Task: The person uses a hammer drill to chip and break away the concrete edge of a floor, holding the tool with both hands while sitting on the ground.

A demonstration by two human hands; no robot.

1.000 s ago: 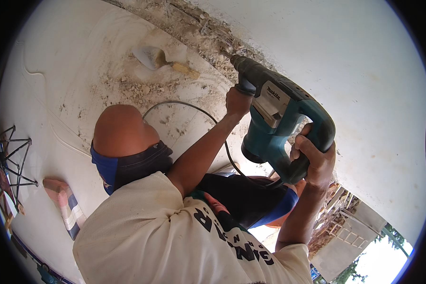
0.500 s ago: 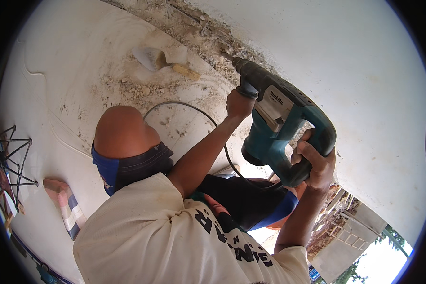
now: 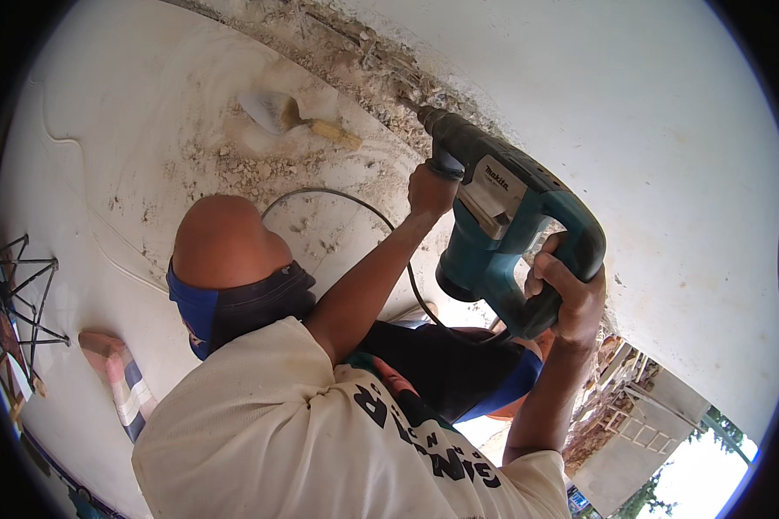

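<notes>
Rubble (image 3: 255, 169) litters the floor (image 3: 138, 104), upper left. Left fingers (image 3: 427, 188) wrap the rotary hammer's (image 3: 486, 195) side handle (image 3: 446, 165); right fingers (image 3: 559, 275) clasp its rear grip (image 3: 588, 232).

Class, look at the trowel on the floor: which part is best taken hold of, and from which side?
Probably the trowel's wooden handle, taken around its middle, coming from above and from the right of the picture. It is narrow, and its free end points right, toward the power drill, while the broad blade lies at the far left end.
</notes>
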